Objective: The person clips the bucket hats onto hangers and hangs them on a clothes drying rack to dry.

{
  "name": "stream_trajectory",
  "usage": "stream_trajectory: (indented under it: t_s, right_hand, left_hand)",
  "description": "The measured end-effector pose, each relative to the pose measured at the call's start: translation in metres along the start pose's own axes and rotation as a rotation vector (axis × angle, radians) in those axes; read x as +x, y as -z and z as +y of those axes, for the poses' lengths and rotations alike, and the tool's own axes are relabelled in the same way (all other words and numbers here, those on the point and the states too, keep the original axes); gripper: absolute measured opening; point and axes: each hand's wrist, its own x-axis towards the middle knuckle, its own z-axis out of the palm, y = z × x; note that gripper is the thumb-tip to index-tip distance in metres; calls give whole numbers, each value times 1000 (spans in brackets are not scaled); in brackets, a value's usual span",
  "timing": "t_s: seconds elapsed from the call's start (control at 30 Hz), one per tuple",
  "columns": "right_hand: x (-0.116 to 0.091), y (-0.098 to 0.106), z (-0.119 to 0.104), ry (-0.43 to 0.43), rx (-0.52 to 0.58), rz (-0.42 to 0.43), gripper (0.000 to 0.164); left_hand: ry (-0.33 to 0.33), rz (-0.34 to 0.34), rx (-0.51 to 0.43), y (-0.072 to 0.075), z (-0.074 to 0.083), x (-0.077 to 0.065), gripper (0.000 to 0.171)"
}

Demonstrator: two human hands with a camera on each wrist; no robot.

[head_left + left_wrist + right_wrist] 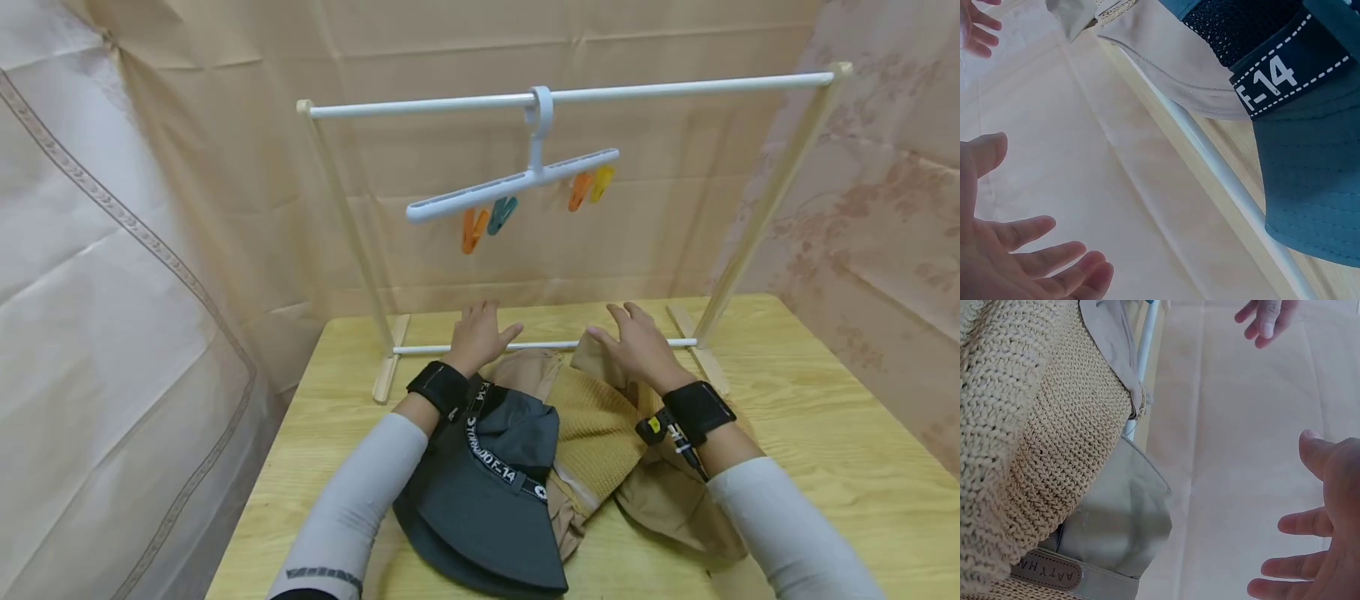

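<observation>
My left hand (pixel 478 340) is held above the far side of a pile of hats, fingers spread, holding nothing. Across from it, my right hand (pixel 639 347) hovers over the back of the pile, its fingers also apart. Nearest the left arm lies a dark teal sun hat (pixel 487 508) with a black band lettered F-14. A tan knitted piece (pixel 592 417) fills the middle of the pile. Khaki brimmed fabric (pixel 675 508) lies under the right wrist; the right wrist view shows a brown label (pixel 1046 569) on a strap there. Pale beige fabric (pixel 1166 62) shows at the back.
A rack with pale wooden posts (pixel 772 200) and a white top bar (pixel 420 104) stands behind the pile on the wooden table (pixel 825 467). From the bar hangs a light blue hanger (pixel 480 193) with orange, teal and yellow clips. A low white bar (pixel 420 350) crosses behind the hats.
</observation>
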Motion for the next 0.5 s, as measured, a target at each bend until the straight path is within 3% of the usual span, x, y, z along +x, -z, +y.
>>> stream_trajectory:
  t_s: [0.5]
  right_hand:
    - [-20,3,9,-29,-5,54,70]
  left_hand:
    - [-70,-20,-22,-8,9,-3,72]
